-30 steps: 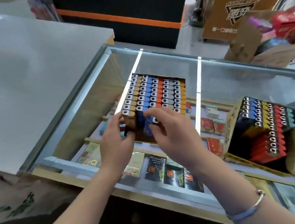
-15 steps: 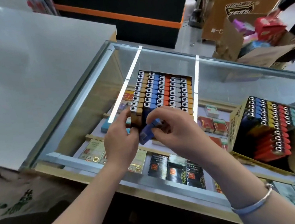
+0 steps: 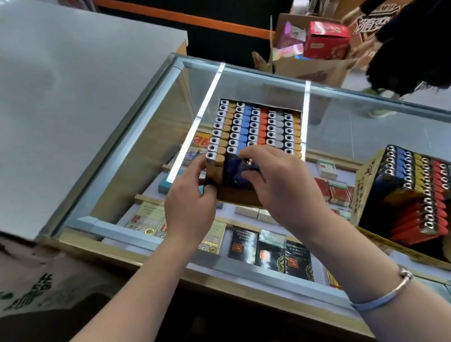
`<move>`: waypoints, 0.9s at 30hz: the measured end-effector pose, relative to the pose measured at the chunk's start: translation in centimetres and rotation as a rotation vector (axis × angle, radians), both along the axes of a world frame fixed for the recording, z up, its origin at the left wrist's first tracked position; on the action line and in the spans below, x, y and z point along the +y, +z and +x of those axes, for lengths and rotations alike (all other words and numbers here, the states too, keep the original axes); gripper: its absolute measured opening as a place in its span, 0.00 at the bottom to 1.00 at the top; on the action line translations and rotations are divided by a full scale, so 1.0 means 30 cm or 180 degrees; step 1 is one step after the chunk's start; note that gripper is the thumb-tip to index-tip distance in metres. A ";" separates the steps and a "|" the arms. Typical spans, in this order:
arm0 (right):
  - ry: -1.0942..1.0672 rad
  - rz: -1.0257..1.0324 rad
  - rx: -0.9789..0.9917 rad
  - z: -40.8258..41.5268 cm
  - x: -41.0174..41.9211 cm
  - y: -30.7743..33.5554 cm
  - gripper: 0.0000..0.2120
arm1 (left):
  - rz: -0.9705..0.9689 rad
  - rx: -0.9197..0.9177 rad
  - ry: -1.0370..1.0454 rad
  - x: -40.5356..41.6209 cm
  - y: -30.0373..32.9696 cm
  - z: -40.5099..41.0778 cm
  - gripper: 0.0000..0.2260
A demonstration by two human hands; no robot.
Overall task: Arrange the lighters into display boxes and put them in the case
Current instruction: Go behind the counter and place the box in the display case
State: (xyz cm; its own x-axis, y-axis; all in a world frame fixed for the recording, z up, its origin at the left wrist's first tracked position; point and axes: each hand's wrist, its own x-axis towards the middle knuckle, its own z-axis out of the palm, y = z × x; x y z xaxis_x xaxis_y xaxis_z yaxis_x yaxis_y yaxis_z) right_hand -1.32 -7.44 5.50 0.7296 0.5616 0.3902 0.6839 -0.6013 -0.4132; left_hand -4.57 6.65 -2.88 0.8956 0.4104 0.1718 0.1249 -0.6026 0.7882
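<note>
- Head view: a brown cardboard display box [image 3: 238, 194] packed with upright rows of lighters stands on the glass top of a metal-framed display case [image 3: 383, 123], near the middle of the picture.
- The rows of lighters [image 3: 259, 129] in that box run away from the person in tan, blue, orange and grey, each with a silver cap facing up.
- The left hand [image 3: 191, 203] holds the near left corner of the box, its fingers curled against the box's left side beside the tan row.
- The right hand [image 3: 280, 184] sits at the near end of the blue row, its curled fingertips pinching a dark blue lighter [image 3: 237, 170] that stands in the box's front edge.
- The two hands are close together, both at the near edge of the same box.
- A silver and blue bracelet [image 3: 387, 293] circles the right wrist.
- A second yellow cardboard box of lighters [image 3: 368, 184], tilted toward the person, rests on the glass well to the right, showing blue, yellow, red and teal rows.
- Under the glass lie cigarette packs [image 3: 270, 247] in dark, red and gold.
- A grey counter top [image 3: 52, 92] adjoins the case on the left.
- Beyond the case stands an open brown carton [image 3: 311, 66] holding a red box, and a person in dark clothing [image 3: 423, 33] is at the upper right.
</note>
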 end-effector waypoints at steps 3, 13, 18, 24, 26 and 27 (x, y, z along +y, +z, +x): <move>0.0119 -0.0053 -0.0061 0.001 0.012 -0.006 0.13 | 0.0073 -0.0006 0.0039 0.000 0.000 -0.001 0.22; 0.0028 0.0003 -0.0345 -0.010 0.051 -0.062 0.10 | -0.0057 0.0017 0.0006 -0.001 0.001 -0.003 0.18; -0.0126 0.0065 -0.0413 -0.007 0.054 -0.082 0.11 | -0.0048 0.0001 0.0000 0.000 0.006 -0.005 0.19; -0.0146 0.0081 -0.0343 -0.037 0.019 -0.061 0.17 | -0.0183 0.0029 -0.0103 0.004 0.014 -0.008 0.19; -0.0193 0.0578 -0.0512 -0.037 -0.016 -0.050 0.15 | -0.0588 0.0034 -0.0219 0.014 0.020 -0.013 0.20; -0.0342 0.0899 -0.0585 -0.027 -0.037 -0.046 0.14 | -0.1065 -0.0018 -0.0282 0.020 0.030 -0.015 0.21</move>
